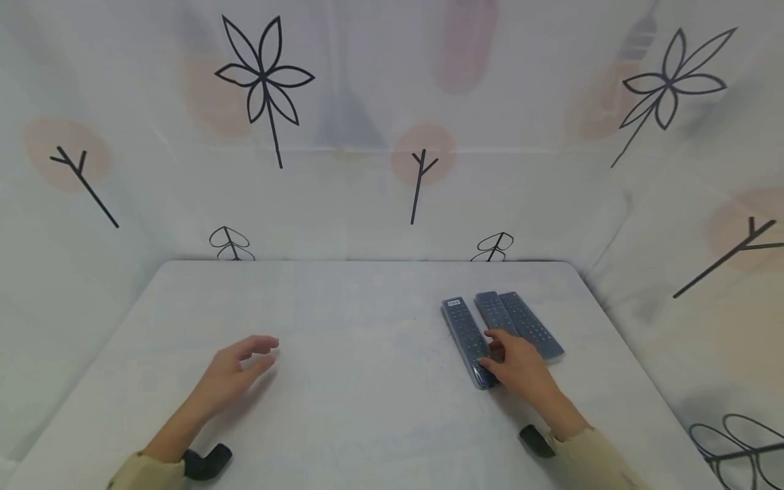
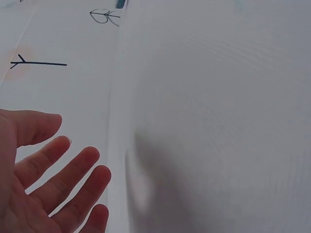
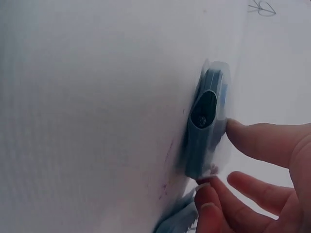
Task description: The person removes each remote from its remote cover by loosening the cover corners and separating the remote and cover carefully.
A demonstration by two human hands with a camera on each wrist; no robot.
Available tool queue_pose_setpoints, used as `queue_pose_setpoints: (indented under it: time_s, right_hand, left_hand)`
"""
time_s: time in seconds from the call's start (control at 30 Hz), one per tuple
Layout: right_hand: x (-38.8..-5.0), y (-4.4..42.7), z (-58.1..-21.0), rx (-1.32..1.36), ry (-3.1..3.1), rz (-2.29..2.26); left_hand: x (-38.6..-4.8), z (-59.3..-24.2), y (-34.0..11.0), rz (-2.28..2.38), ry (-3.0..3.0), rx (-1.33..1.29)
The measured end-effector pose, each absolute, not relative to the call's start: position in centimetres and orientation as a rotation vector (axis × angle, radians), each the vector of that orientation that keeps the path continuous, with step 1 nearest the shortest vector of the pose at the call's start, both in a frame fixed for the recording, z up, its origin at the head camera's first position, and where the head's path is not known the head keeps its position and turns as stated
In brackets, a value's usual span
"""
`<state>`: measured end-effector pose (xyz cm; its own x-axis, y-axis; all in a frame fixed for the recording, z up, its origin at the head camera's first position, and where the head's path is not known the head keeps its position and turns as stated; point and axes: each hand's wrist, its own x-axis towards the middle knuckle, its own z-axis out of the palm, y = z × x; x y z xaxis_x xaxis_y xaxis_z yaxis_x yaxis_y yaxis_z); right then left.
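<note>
Three dark remote controls in clear wrapping lie at the table's right side. My right hand [image 1: 528, 371] pinches the leftmost remote [image 1: 463, 333] near its front end. In the right wrist view this remote [image 3: 198, 148] is edge-on, with the thumb of my right hand [image 3: 297, 187] against one side and fingertips at the other. The middle remote [image 1: 492, 309] and the right remote [image 1: 531, 327] lie side by side, partly behind that hand. My left hand [image 1: 228, 381] is held over the table's left part, fingers apart and slightly bent; the left wrist view shows the hand [image 2: 36, 201] holding nothing.
The white table [image 1: 343, 401] has its far edge against a pale curtain [image 1: 361, 204] printed with flowers and twigs, which also hangs along both sides. Part of another remote [image 3: 177, 221] shows at the bottom of the right wrist view. Black devices sit at both wrists.
</note>
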<state>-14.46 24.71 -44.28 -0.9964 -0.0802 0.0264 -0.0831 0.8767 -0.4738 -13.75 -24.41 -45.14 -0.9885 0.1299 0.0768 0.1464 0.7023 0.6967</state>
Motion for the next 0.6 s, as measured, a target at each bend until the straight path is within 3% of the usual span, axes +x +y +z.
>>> queue_pose_setpoints:
  time_s: [0.6]
  right_hand:
    - [-14.1,23.9,-44.1,0.063,-2.930,1.048]
  left_hand:
    - [-14.6,-45.9,-20.6,-1.366,-2.829,-0.386]
